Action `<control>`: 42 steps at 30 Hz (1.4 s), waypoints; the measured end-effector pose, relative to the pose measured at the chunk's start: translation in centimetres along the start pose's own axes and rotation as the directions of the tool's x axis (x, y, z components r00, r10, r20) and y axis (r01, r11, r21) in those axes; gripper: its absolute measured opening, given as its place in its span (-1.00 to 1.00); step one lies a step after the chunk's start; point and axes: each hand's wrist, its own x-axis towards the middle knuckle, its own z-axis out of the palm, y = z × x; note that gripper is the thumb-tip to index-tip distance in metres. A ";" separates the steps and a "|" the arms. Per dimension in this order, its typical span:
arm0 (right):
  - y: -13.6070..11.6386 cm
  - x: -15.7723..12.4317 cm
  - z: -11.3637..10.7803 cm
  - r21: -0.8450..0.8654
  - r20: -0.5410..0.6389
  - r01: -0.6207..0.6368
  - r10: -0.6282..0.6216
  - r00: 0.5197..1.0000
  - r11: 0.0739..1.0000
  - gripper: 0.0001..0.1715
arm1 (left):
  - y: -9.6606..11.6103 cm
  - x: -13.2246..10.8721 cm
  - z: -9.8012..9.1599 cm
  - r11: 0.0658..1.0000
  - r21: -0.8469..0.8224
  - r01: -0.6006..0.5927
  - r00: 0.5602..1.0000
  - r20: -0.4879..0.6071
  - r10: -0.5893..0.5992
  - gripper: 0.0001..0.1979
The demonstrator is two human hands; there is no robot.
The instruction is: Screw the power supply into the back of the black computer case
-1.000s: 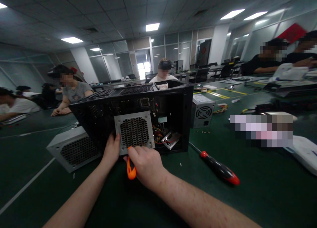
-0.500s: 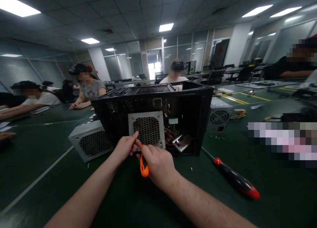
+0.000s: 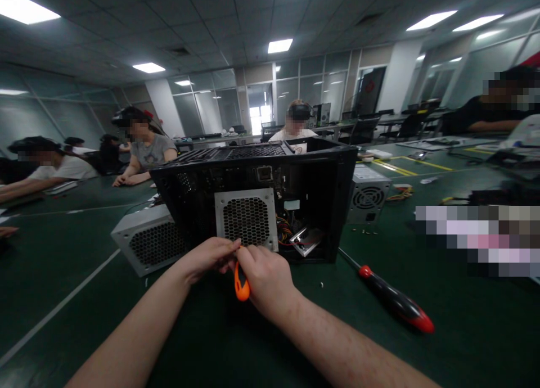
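Observation:
A black computer case (image 3: 320, 191) lies on its side on the green table, its rear toward me. A grey power supply with a mesh grille (image 3: 246, 218) sits in the rear opening. My right hand (image 3: 264, 275) is closed round an orange-handled screwdriver (image 3: 241, 287), right at the grille's lower edge. My left hand (image 3: 208, 257) is beside it, fingertips pinched together against the tool's tip. What they pinch is too small to see.
A loose grey power supply (image 3: 145, 240) lies left of the case, another one (image 3: 368, 195) behind it on the right. A red-and-black screwdriver (image 3: 390, 298) lies on the table at the right. Small screws (image 3: 363, 230) are scattered nearby. Other people sit at the surrounding tables.
My left hand left the power supply's lower left corner and moved right to pinch at the screwdriver tip. The right hand stayed at the grille's lower edge.

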 end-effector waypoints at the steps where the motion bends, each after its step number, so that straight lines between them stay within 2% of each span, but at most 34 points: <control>1: 0.0 0.0 0.0 0.002 -0.001 -0.002 0.002 1.000 1.000 -0.88 | 0.0 0.0 0.0 1.000 0.002 -0.008 1.000 -0.011 0.008 -0.50; 8: -0.1 0.1 0.0 0.009 0.005 -0.014 0.014 1.000 1.000 -0.90 | 0.3 0.0 0.5 0.999 -0.015 -0.034 0.999 -0.008 0.034 -0.48; 12: -0.2 0.0 0.0 0.007 0.014 -0.026 0.025 1.000 1.000 -0.84 | 0.2 0.2 0.6 0.998 -0.067 -0.004 0.999 -0.032 0.002 -0.47; 18: -0.4 0.4 -0.1 0.000 0.085 -0.048 0.047 0.995 0.999 -0.84 | -0.1 0.5 0.8 0.992 -0.129 -0.003 0.998 -0.065 -0.005 -0.54; 19: -0.6 0.4 -0.3 -0.009 0.101 -0.066 0.067 0.993 0.998 -0.81 | -0.1 0.6 0.8 0.991 -0.134 -0.010 0.997 -0.081 -0.001 -0.54; 22: -1.4 -0.5 -1.7 -0.081 0.134 -0.183 0.192 0.972 0.980 -0.44 | 0.0 0.5 0.9 0.987 -0.160 -0.002 0.993 -0.115 -0.017 -0.54; 24: -1.4 -2.0 -3.3 -0.140 0.194 -0.257 0.281 0.940 0.956 -0.31 | 0.2 0.5 0.9 0.984 -0.173 0.029 0.992 -0.118 -0.050 -0.56; 26: -0.5 -3.9 -5.1 -0.145 0.436 -0.262 0.299 0.849 0.954 -0.21 | 0.4 0.4 0.9 0.984 -0.174 0.047 0.990 -0.119 -0.068 -0.57; 27: 0.4 -4.8 -5.9 -0.126 0.519 -0.296 0.317 0.794 0.947 -0.24 | 0.4 0.4 0.9 0.984 -0.173 0.048 0.990 -0.122 -0.070 -0.57; 28: 1.4 -5.6 -6.5 -0.161 0.540 -0.371 0.397 0.742 0.914 -0.33 | 0.4 0.4 0.9 0.984 -0.173 0.049 0.990 -0.120 -0.070 -0.58; 30: 3.6 -6.6 -7.1 -0.242 0.503 -0.441 0.501 0.704 0.864 -0.54 | 0.4 0.3 0.8 0.982 -0.181 0.048 0.991 -0.113 -0.070 -0.58; 34: 7.1 -7.1 -6.0 -0.293 0.482 -0.507 0.583 0.654 0.811 -0.74 | 0.2 0.4 0.7 0.979 -0.197 0.042 0.991 -0.114 -0.065 -0.58; 37: 7.8 -7.3 -4.7 -0.291 0.522 -0.526 0.593 0.613 0.799 -0.82 | 0.0 0.5 0.7 0.980 -0.195 0.035 0.991 -0.120 -0.059 -0.61; 42: 8.0 -7.8 -4.0 -0.257 0.555 -0.580 0.609 0.566 0.773 -0.77 | -0.2 0.8 0.6 0.979 -0.201 0.031 0.993 -0.102 -0.052 -0.61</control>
